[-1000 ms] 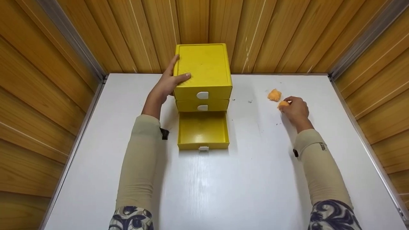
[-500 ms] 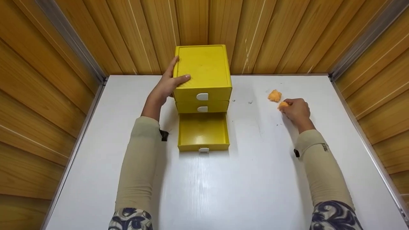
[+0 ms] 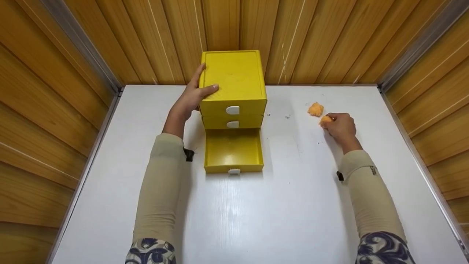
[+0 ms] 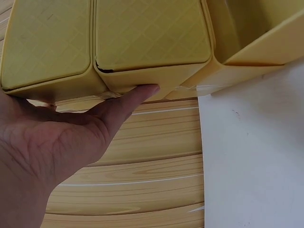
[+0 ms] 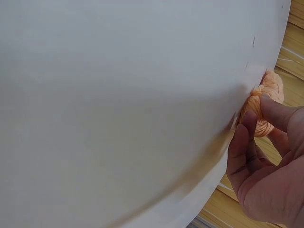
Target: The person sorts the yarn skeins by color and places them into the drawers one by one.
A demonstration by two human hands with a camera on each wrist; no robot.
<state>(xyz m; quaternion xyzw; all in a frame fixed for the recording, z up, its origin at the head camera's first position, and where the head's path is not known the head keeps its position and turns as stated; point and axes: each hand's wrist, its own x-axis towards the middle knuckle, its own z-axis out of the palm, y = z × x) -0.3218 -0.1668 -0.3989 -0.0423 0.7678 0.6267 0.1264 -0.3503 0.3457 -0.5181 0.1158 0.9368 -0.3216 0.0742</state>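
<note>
A yellow drawer unit [image 3: 232,75] with white handles stands at the back of the table. Its bottom drawer [image 3: 234,168] is pulled out, with a bare floor inside. My left hand [image 3: 190,96] rests against the unit's left side, thumb laid over the top edge. In the left wrist view a straight finger [image 4: 130,107] lies along the yellow side wall. On the right, my right hand [image 3: 341,127] pinches a small orange yarn bundle [image 3: 326,120] between thumb and fingers, low over the table. The right wrist view shows the strands of orange yarn [image 5: 251,105] at the fingertips.
Just behind the right hand lies a second orange yarn bundle [image 3: 315,109]. Small dark specks [image 3: 287,117] mark the white table [image 3: 289,212] between unit and yarn. Wood-panelled walls [image 3: 311,40] border the table at the back and both sides.
</note>
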